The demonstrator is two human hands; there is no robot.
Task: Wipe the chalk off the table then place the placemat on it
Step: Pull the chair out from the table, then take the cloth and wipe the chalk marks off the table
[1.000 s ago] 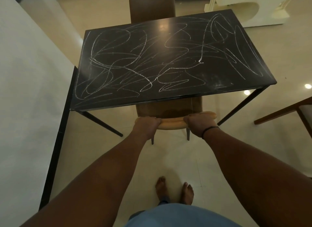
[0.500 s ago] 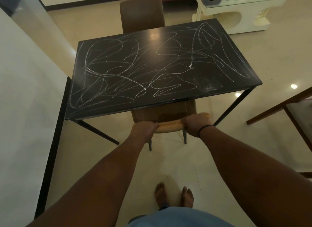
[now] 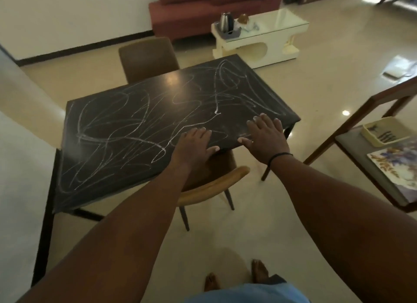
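Note:
A black table (image 3: 117,172) is covered with white chalk scribbles (image 3: 126,126) over most of its top. My left hand (image 3: 196,142) lies flat with spread fingers over the near right part of the top, close to the edge. My right hand (image 3: 266,135) is also flat and spread, over the near right corner. Neither hand holds anything. A flowery placemat (image 3: 397,165) lies on a second table (image 3: 352,144) at the right. I see no cloth.
A tan chair (image 3: 214,185) is pushed under the near edge, a brown chair (image 3: 146,57) stands at the far side. A cream basket (image 3: 383,131) sits beside the placemat. A white coffee table (image 3: 270,41) with a kettle (image 3: 226,23) and a red sofa (image 3: 203,7) stand behind. A white wall borders the left.
Both hands have let go of the tan chair's backrest and moved up over the table's near right edge, fingers spread. The view has swung up and to the right.

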